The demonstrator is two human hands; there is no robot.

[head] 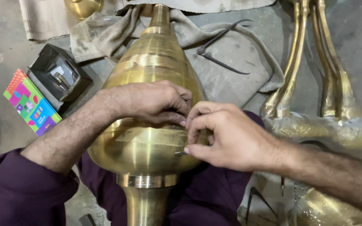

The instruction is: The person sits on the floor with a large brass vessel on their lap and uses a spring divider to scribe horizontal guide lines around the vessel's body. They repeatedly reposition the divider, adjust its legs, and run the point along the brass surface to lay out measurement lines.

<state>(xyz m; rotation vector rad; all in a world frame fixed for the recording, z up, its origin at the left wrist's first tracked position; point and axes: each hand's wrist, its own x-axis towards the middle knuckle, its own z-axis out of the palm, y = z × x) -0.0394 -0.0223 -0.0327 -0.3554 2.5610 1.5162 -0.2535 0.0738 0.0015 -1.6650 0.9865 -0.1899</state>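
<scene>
While the big brass vessel (147,125) lies across the person's lap, narrow neck pointing away, both hands meet on its widest part. The left hand (149,101) lies over the top of the curve with its fingers (177,117) curled and pressed against the metal, seemingly to keep the round body from rolling. The right hand (227,136) pinches a small thin metal tool (181,153) between thumb and fingertips, its tip touching the brass just under the left fingers. A dirty cloth (231,62) spread on the floor cushions the vessel's neck, with a pair of dark calipers (221,52) lying on it. Left of the vessel sit an open black box (59,75) and a colourful packet (30,102); curved brass pieces (315,79) stand to the right.
</scene>
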